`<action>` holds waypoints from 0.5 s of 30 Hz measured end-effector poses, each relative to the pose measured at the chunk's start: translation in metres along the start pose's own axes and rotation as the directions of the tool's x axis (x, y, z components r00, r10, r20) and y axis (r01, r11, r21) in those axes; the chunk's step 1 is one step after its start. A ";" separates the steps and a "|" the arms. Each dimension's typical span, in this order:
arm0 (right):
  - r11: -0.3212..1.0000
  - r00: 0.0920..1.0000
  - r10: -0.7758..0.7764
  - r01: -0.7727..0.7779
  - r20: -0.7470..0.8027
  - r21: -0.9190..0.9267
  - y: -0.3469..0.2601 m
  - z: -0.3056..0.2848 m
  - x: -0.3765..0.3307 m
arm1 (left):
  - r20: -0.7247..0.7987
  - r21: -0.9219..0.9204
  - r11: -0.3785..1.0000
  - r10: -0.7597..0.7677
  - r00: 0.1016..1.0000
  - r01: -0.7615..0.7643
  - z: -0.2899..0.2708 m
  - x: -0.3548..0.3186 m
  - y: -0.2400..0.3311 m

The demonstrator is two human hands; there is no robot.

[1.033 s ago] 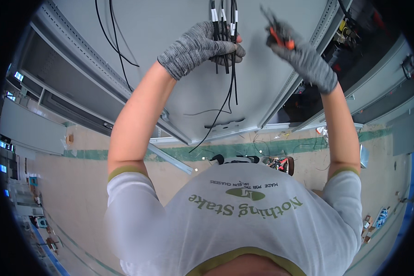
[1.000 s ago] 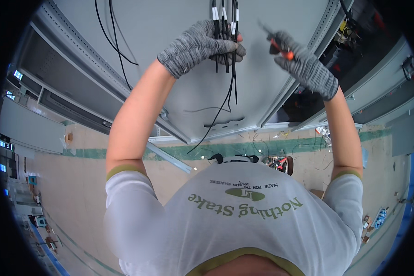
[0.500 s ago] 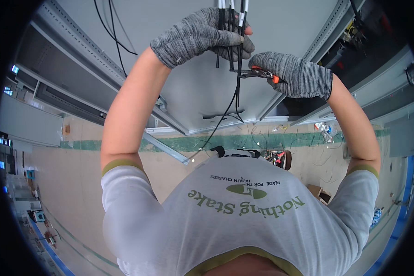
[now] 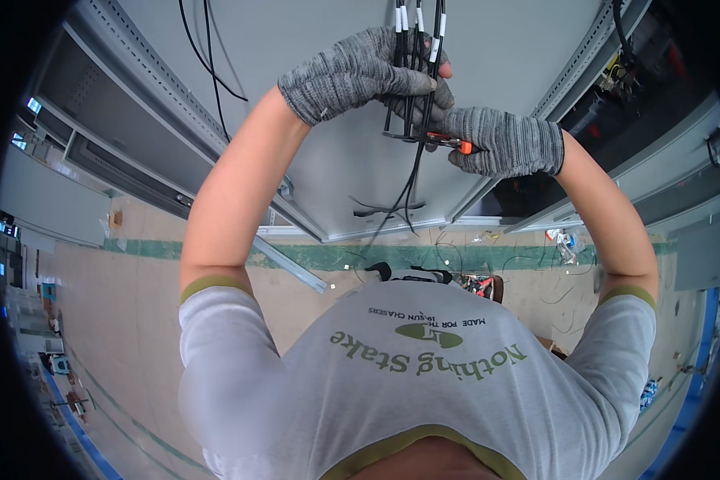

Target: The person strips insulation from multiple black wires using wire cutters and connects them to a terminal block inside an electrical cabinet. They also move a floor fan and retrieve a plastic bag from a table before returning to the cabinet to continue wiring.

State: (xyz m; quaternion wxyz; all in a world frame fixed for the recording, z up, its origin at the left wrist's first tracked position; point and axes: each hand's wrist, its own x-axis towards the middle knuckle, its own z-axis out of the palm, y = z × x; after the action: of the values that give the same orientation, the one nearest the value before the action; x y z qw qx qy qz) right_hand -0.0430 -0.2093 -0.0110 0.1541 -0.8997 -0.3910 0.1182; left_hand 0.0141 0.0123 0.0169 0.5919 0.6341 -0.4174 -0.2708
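Observation:
My left hand, in a grey knitted work glove with bare fingertips, is closed round a bundle of black cables. White marker sleeves sit on the cables above the grip. My right hand, gloved alike, is closed on orange-handled cutting pliers. Their dark jaws lie across the cables just below my left hand; whether they are closed on a cable is hard to make out. Some cables end near the jaws, while longer ones hang below them.
A grey cabinet panel with perforated metal rails surrounds the work. Loose black cables hang at the left. Dark cable pieces lie low in the cabinet. Tools and wire scraps lie on the floor near a green stripe.
The pliers have moved left and slightly down, so their jaws now cross the cable bundle. My left hand and the cables appear a little lower and further right.

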 end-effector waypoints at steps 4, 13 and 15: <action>0.998 0.999 -0.050 0.051 -0.005 0.034 0.007 0.004 0.002 | 0.005 0.015 1.000 0.016 1.000 -0.016 0.000 0.002 -0.002; 0.999 0.998 0.000 -0.003 0.058 0.054 0.007 0.004 0.003 | -0.043 0.034 0.999 0.004 0.999 -0.002 0.002 0.001 -0.003; 0.999 0.998 -0.006 0.003 0.061 0.049 0.006 0.004 0.002 | -0.046 0.040 0.999 -0.002 0.999 0.003 0.002 0.000 -0.003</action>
State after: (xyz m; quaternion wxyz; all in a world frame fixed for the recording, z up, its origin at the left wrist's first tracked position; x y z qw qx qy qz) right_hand -0.0385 -0.2111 -0.0173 0.1645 -0.8906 -0.3947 0.1548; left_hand 0.0134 0.0109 0.0135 0.5884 0.6523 -0.4082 -0.2485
